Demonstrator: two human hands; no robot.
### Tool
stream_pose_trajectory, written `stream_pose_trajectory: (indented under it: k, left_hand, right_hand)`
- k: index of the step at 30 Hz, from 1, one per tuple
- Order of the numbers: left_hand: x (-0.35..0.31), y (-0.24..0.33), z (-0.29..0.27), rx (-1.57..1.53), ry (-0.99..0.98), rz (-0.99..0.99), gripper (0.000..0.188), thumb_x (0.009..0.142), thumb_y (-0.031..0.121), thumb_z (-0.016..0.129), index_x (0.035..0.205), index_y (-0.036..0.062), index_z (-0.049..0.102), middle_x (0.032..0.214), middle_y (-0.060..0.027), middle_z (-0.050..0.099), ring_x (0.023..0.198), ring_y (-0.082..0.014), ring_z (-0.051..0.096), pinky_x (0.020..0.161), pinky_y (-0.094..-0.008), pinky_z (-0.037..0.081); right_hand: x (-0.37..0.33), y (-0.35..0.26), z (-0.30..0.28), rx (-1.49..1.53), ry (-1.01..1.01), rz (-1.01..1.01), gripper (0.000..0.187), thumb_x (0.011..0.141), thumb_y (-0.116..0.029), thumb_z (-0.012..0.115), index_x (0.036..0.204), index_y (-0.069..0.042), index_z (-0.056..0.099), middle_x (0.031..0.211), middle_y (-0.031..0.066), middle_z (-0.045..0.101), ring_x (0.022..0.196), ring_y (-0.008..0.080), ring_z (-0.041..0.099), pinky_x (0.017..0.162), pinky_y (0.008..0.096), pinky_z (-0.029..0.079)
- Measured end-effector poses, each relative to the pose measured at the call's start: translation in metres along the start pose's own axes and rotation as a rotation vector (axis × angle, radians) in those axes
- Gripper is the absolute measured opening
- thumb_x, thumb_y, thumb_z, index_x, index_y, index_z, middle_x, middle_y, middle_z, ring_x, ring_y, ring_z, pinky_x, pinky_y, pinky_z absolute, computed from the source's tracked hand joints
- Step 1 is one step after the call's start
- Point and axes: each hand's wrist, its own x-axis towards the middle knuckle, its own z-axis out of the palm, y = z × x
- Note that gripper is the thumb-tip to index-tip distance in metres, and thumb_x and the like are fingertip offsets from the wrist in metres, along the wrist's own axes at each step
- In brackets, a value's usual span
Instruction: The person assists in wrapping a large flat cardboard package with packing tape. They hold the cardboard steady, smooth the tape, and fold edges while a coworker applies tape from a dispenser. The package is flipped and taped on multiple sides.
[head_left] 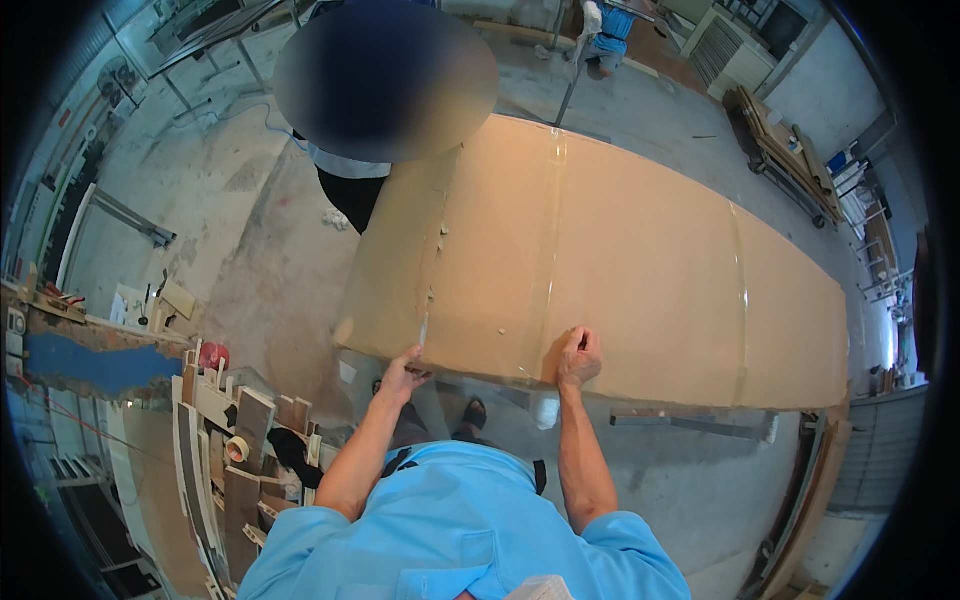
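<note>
The big cardboard box (650, 260) lies right in front of the person, raised above the floor (270, 240), with bands of clear tape (744, 290) across its top. The left hand (402, 378) is at its near edge, by the left end, fingers bent; I can't tell whether they grip anything. The right hand (580, 358) rests on top by that edge, fingers curled in, their contents hidden. A co-worker (352, 195) stands at the far left side. Wood strips (243, 500) and a tape roll (237, 449) lie to the left.
</note>
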Motion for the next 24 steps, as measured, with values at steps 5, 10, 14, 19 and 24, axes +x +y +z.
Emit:
stream_pose_trajectory:
  k: [5, 10, 14, 19, 24]
  left_hand:
    - [-0.0004, 0.0002, -0.0002, -0.005, 0.003, 0.000, 0.071, 0.073, 0.043, 0.084, 0.129, 0.0106, 0.055, 0.127, -0.0095, 0.052, 0.117, -0.0274, 0.052, 0.103, -0.0476, 0.041]
    - [-0.0003, -0.0006, 0.0006, 0.003, 0.010, 0.009, 0.066, 0.075, 0.042, 0.083, 0.127, 0.0121, 0.057, 0.126, -0.0081, 0.054, 0.117, -0.0264, 0.052, 0.102, -0.0472, 0.041]
    - [-0.0022, 0.0011, 0.0020, -0.011, 0.010, -0.006, 0.064, 0.075, 0.041, 0.083, 0.126, 0.0124, 0.058, 0.126, -0.0077, 0.055, 0.116, -0.0261, 0.053, 0.102, -0.0464, 0.041]
    - [-0.0034, 0.0008, 0.0019, 0.009, -0.003, 0.005, 0.059, 0.076, 0.042, 0.081, 0.123, 0.0132, 0.059, 0.122, -0.0064, 0.057, 0.114, -0.0248, 0.054, 0.101, -0.0454, 0.041]
    - [-0.0021, 0.0003, 0.0010, 0.015, -0.020, 0.005, 0.067, 0.076, 0.043, 0.081, 0.130, 0.0118, 0.054, 0.125, -0.0074, 0.056, 0.116, -0.0247, 0.054, 0.102, -0.0472, 0.041]
  right_hand:
    - [-0.0006, 0.0014, -0.0006, -0.022, -0.017, 0.004, 0.021, 0.095, -0.025, 0.063, 0.082, -0.009, 0.068, 0.074, 0.0058, 0.065, 0.062, 0.0226, 0.062, 0.058, 0.0382, 0.048]
    - [-0.0005, 0.0020, -0.0013, -0.028, -0.012, -0.002, 0.021, 0.096, -0.025, 0.063, 0.084, -0.009, 0.070, 0.075, 0.0059, 0.066, 0.064, 0.0219, 0.063, 0.060, 0.0369, 0.049]
    - [-0.0001, 0.0027, -0.0005, -0.034, -0.010, -0.007, 0.021, 0.096, -0.025, 0.063, 0.083, -0.009, 0.069, 0.074, 0.0062, 0.065, 0.064, 0.0229, 0.062, 0.059, 0.0381, 0.048]
    - [-0.0006, 0.0035, -0.0001, 0.007, 0.000, -0.003, 0.022, 0.095, -0.026, 0.063, 0.081, -0.009, 0.067, 0.074, 0.0065, 0.063, 0.062, 0.0245, 0.062, 0.058, 0.0399, 0.048]
    - [-0.0004, 0.0019, -0.0008, -0.025, -0.010, -0.008, 0.022, 0.095, -0.026, 0.063, 0.082, -0.010, 0.067, 0.073, 0.0064, 0.064, 0.063, 0.0243, 0.062, 0.058, 0.0397, 0.048]
